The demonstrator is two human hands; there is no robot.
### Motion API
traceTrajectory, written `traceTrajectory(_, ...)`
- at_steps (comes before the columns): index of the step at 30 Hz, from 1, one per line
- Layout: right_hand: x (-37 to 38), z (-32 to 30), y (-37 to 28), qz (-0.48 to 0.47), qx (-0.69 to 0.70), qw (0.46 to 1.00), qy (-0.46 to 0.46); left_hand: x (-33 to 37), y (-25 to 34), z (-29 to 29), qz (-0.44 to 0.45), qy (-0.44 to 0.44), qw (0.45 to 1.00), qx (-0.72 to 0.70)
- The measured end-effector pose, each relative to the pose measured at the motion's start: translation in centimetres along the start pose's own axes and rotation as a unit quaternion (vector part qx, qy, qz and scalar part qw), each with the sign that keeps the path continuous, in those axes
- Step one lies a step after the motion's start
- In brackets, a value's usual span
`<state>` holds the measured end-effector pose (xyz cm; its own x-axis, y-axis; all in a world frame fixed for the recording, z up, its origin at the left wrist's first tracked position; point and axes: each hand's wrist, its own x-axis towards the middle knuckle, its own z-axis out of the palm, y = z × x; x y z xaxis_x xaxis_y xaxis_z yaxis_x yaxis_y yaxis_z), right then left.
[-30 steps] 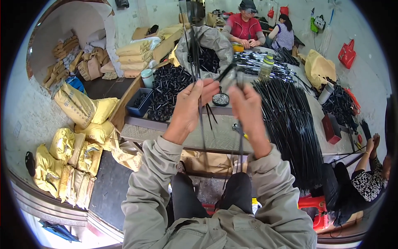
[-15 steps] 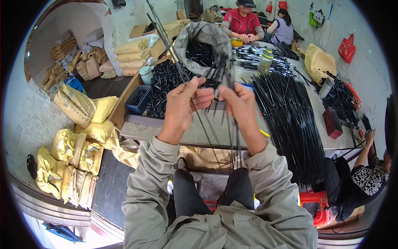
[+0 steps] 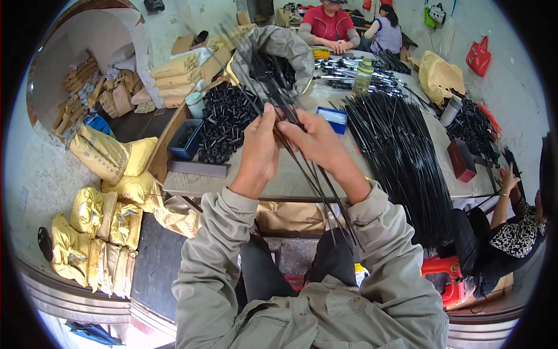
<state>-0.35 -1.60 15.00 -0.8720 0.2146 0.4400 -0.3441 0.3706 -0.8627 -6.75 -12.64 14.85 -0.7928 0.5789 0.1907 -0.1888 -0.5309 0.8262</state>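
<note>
Several rods (image 3: 311, 174) held just in front of the sack (image 3: 302, 64)

Closed on the thin black rods, the fingers of the left hand (image 3: 256, 152) sit nearer than the sack, thumb pointing up toward it. The fingers of the right hand (image 3: 318, 141), a little farther right, pinch the same bunch, thumb laid across. Upper ends blur before the sack's dark mouth; whether they touch it, I cannot tell. Lower ends slant down, nearer and to the right of the sack, past the edge of the counter (image 3: 220, 184) and over the right thigh (image 3: 328, 264).

Left of the sack, black fittings (image 3: 224, 119) lie heaped, with a blue bin (image 3: 185, 152) beyond them on that side and a teal cup (image 3: 195, 106) just behind the bin. Right of the sack and nearer stands a shallow blue box (image 3: 332, 119); farther right spreads a big pile (image 3: 401, 168) of black rods. A bottle (image 3: 363, 78) with a yellow-green lid stands near the sack, also on its right. Behind the sack, to the right, a co-worker (image 3: 329, 26) in red sits with hands together. Well to the sack's left and nearer, yellow bags (image 3: 96, 232) are stacked low.
</note>
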Motion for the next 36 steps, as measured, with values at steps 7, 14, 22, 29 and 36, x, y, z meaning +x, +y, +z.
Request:
traceTrajectory(7, -4.8, 3.0, 4.3, 0.028, 0.028, 0.999, 0.023, 0.0, -0.1, -0.3, -0.032, -0.015, 0.992, -0.12)
traceTrajectory(14, -3.4, 4.7, 3.5, 0.006, 0.205, 0.976, 0.079, -1.0, 0.3, -1.9, -0.007, -0.043, 0.998, -0.052)
traceTrajectory(22, -3.1, 3.8, 3.7, -0.044, 0.156, 0.981, 0.11, -0.9, 0.2, -2.3, -0.023, -0.1, 0.994, -0.034)
traceTrajectory(29, -4.9, 4.3, 1.9, 0.101, 0.255, 0.962, -0.006, -1.0, -0.4, -2.2, -0.001, -0.05, 0.999, -0.003)
traceTrajectory(36, -5.9, 2.8, 1.5, 0.129, 0.245, 0.956, -0.103, -4.9, 2.5, -6.7, 0.198, 0.052, 0.881, 0.427)
